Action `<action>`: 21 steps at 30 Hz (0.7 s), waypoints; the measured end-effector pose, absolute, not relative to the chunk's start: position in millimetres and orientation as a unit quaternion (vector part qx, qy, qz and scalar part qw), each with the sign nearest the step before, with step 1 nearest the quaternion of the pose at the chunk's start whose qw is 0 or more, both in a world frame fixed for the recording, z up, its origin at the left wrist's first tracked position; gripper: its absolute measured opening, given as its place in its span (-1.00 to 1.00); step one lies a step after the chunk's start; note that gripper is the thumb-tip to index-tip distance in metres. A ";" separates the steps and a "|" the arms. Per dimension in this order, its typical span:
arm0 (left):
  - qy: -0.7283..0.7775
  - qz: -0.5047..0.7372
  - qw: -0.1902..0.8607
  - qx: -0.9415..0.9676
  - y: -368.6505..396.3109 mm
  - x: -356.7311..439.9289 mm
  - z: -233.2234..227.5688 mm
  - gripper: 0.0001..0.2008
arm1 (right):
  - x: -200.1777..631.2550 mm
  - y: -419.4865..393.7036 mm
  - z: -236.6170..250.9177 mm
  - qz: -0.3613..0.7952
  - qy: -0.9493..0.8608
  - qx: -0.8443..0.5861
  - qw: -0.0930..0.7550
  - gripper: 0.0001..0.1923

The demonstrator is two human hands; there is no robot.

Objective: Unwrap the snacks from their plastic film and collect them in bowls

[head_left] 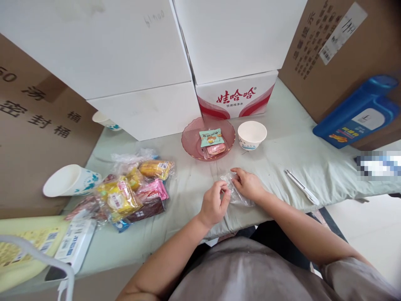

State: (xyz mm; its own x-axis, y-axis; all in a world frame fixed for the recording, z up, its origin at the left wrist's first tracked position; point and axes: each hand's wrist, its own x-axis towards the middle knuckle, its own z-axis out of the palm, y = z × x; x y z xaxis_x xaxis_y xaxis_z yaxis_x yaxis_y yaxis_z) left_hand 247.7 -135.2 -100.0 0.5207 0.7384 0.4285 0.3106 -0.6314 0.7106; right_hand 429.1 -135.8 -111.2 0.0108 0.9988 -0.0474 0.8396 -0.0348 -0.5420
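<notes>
A small clear plastic bag (235,195) lies near the table's front edge, with some pale bits showing at its upper left. My left hand (213,205) is closed, thumb and fingers pinched at the bag's left side. From the right, my right hand (249,184) grips the bag's upper part with bent fingers. Just beyond my hands stands a pink glass bowl (187,140) holding a green snack packet (212,137) and a pink packet (216,149). Right of the bowl, a white paper cup (251,134) stands upright.
A heap of wrapped snacks (134,190) lies on the left beside a tipped paper cup (70,180). A silver pen (301,187) rests on the right, before a blue bottle (355,113) leaning on a brown carton (351,54). White boxes (150,113) stand behind.
</notes>
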 end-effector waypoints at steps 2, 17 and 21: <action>0.266 0.322 0.331 0.847 -141.4 250.0 -101.8 -0.59 | 427.9 -135.7 -112.3 0.202 -0.673 -0.689 0.176 -0.59; 0.297 0.313 0.226 0.873 -150.3 234.1 -94.1 -0.81 | 418.0 -137.5 -114.7 0.133 -0.702 -0.691 0.108 -0.58; 0.266 0.257 0.185 0.910 -114.6 252.3 -107.2 -0.88 | 424.4 -139.8 -117.5 0.103 -0.722 -0.676 0.111 -0.60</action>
